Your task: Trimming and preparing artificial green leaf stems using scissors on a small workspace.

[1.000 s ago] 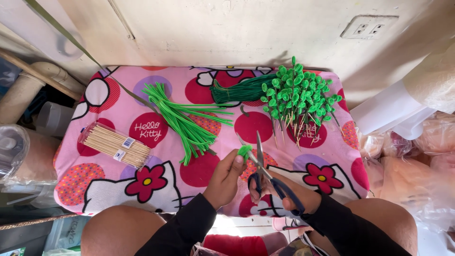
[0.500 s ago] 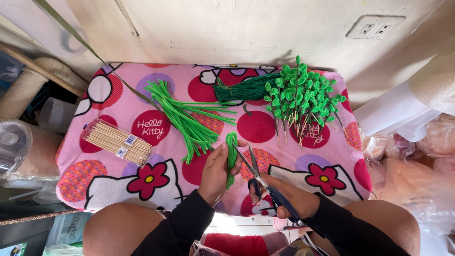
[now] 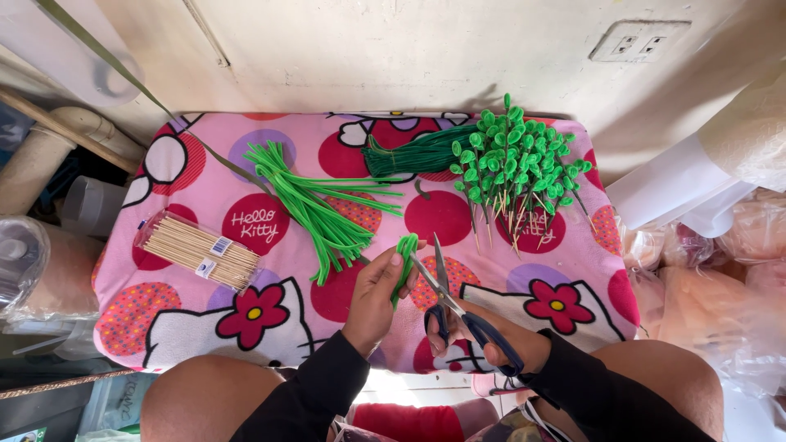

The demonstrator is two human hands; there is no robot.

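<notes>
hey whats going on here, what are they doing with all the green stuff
A person sits over a pink patterned cloth, working with green pipe cleaners. The left hand pinches a short folded green pipe cleaner piece. The right hand holds blue-handled scissors, blades open right beside that piece. On the cloth lie a loose pile of green pipe cleaners, a darker green bundle, a heap of green loops on sticks and a clear pack of wooden skewers.
</notes>
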